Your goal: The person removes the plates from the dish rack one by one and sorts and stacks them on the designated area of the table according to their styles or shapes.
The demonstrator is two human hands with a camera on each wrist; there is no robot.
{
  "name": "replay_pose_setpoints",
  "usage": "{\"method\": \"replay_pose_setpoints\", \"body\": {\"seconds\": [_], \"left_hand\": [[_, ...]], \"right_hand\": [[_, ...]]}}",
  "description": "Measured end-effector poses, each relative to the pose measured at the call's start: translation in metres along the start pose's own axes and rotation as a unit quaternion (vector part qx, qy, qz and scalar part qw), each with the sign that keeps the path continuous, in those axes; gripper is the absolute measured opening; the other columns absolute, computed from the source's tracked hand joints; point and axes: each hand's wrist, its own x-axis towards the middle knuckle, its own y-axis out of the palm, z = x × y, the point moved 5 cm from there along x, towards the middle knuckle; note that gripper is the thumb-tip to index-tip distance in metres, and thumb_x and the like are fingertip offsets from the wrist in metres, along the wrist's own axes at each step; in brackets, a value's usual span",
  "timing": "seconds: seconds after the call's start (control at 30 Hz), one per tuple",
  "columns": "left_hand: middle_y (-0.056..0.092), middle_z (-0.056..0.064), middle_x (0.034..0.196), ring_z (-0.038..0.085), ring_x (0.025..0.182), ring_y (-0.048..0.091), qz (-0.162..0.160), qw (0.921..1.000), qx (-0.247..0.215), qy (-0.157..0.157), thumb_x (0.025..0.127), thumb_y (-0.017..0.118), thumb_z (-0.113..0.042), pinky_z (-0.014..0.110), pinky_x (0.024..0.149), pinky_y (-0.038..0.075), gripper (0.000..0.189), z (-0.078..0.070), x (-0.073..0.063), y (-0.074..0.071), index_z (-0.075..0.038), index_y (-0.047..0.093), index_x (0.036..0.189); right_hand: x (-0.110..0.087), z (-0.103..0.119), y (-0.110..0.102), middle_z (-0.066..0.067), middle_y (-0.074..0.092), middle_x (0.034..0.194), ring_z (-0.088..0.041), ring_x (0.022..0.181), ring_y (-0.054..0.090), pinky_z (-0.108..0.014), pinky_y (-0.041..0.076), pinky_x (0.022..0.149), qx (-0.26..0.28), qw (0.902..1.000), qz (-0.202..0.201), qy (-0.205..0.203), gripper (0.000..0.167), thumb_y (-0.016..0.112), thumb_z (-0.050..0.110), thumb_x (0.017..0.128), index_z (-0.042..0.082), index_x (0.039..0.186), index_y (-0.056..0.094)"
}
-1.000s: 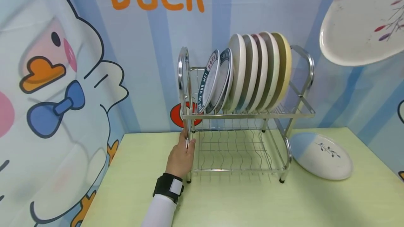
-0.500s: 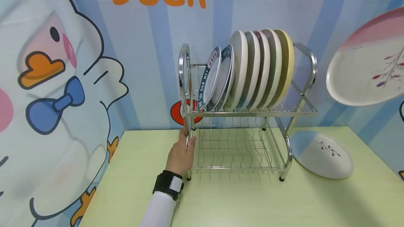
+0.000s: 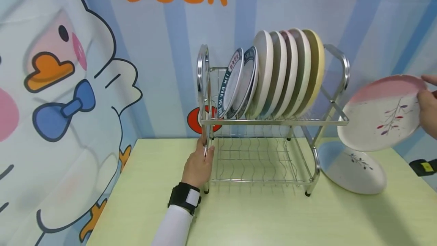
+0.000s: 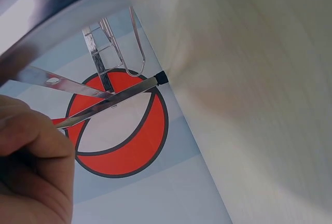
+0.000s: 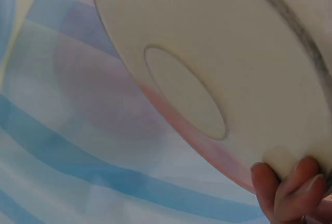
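My left hand (image 3: pixel 198 167) grips the lower left upright of a two-tier metal dish rack (image 3: pixel 266 122). In the left wrist view, curled fingers (image 4: pixel 39 136) show beside the chrome frame. At the right edge of the head view my right hand (image 3: pixel 429 107) pinches the rim of an oval plate (image 3: pixel 368 124), pink along its top with a red and purple twig print. The right wrist view shows that plate's plain underside, with fingertips (image 5: pixel 301 187) against it. This plate hangs tilted in the air, overlapping a second oval plate (image 3: pixel 351 179) with a blue end that lies on the table.
Several plates stand upright on the rack's upper tier: small blue-rimmed plates (image 3: pixel 232 82) at left, then larger pale ones, with a yellow plate (image 3: pixel 319 63) at right. The lower tier (image 3: pixel 252 162) is bare wire. A duck-printed cloth backdrop (image 3: pixel 164 67) rises behind the pale green table (image 3: pixel 259 219).
The pink-edged plate has come down and to the left, toward the plate on the table, and my right hand has entered the view. My left hand stays on the rack.
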Motion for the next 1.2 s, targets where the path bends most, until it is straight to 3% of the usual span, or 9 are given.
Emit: {"method": "replay_pose_setpoints", "body": {"seconds": [0.1,0.3,0.57,0.93,1.2], "left_hand": [[0.047,0.005,0.07,0.02,0.058,0.052,0.002,1.0,0.002,0.0,0.111,0.044,-0.039,0.034,0.053,0.037,0.063,-0.001,0.001,0.001,-0.005,0.026,0.161],[0.044,0.003,0.067,0.018,0.052,0.046,0.005,1.0,0.0,-0.005,0.111,0.043,-0.04,0.032,0.048,0.033,0.062,-0.002,0.002,0.002,-0.007,0.027,0.161],[0.044,0.002,0.066,0.017,0.051,0.046,0.002,1.0,-0.001,-0.009,0.111,0.042,-0.041,0.032,0.047,0.033,0.062,0.0,0.0,0.001,-0.006,0.027,0.161],[0.044,0.003,0.066,0.017,0.05,0.043,0.001,1.0,-0.006,-0.008,0.111,0.042,-0.041,0.032,0.047,0.031,0.062,0.001,0.001,0.001,-0.006,0.028,0.16],[0.043,0.004,0.066,0.017,0.049,0.043,0.004,0.9999,-0.004,-0.013,0.111,0.043,-0.04,0.031,0.047,0.031,0.061,0.001,0.001,0.002,-0.007,0.028,0.16]], "right_hand": [[-0.004,-0.018,0.012,-0.037,0.046,0.13,0.014,0.058,0.028,0.0,0.028,0.05,0.001,0.999,0.017,0.041,0.052,0.025,0.015,0.112,0.01,0.163,0.03],[-0.009,-0.063,0.042,-0.042,0.049,0.116,0.015,0.048,0.036,-0.011,0.038,0.041,0.032,0.9972,0.053,0.042,0.055,0.028,0.011,0.107,-0.005,0.16,0.027],[-0.026,-0.106,0.072,-0.044,0.05,0.129,0.005,0.049,0.044,-0.024,0.047,0.042,0.015,0.991,0.096,0.092,0.057,0.025,0.019,0.11,0.001,0.164,0.017],[-0.041,-0.133,0.087,-0.041,0.053,0.137,0.01,0.049,0.041,-0.019,0.045,0.042,0.027,0.9871,0.058,0.147,0.055,0.031,0.021,0.11,0.007,0.163,0.026],[-0.048,-0.15,0.092,-0.041,0.052,0.14,0.006,0.045,0.042,-0.021,0.043,0.041,0.031,0.9833,0.055,0.171,0.056,0.029,0.021,0.109,0.007,0.164,0.025]]}}
